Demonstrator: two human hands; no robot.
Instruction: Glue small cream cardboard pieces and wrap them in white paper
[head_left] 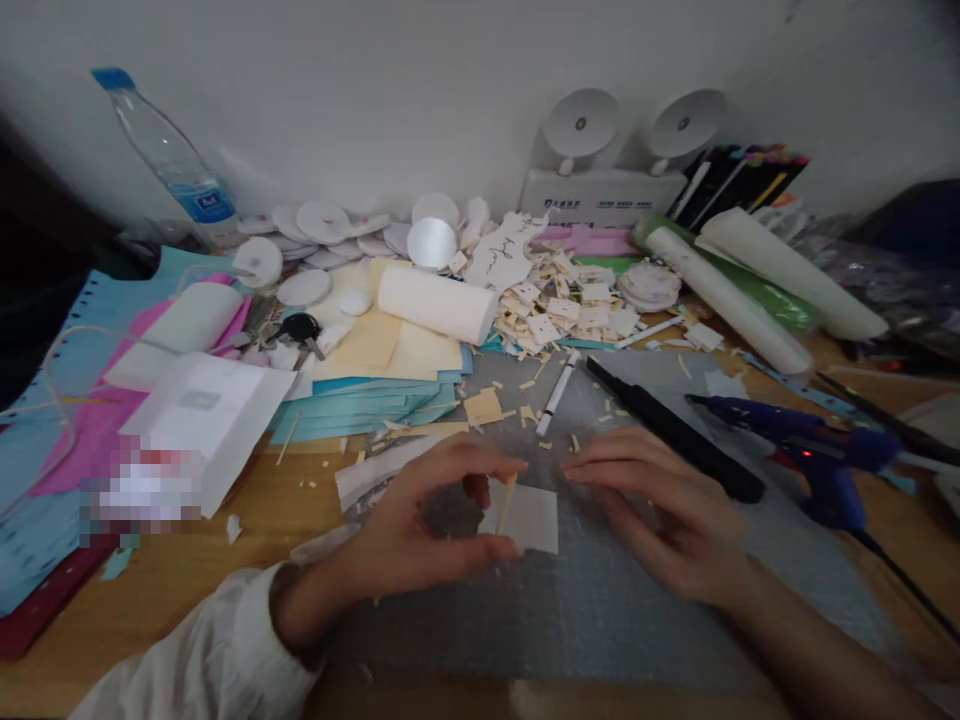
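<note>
Left hand (pixel 442 510) pinches a yellow strip (pixel 507 503) at its ends before a white card (pixel 538 518) — presumably sparing its faces; contact unclear. Both near tabletop (pixel 277 510) front edge. Right hand (pixel 664 510) loosely spread, nothing visible held. Grey mat (pixel 585 630) beneath; glue gun (pixel 806 430) toward right edge; pale wall (pixel 375 80) behind back edge.

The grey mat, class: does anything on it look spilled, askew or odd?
Yes: yellow scraps lie strewn across the far part of the mat, around the white pen, as if spilled, unlike the stacked blue sheets nearby.
</note>
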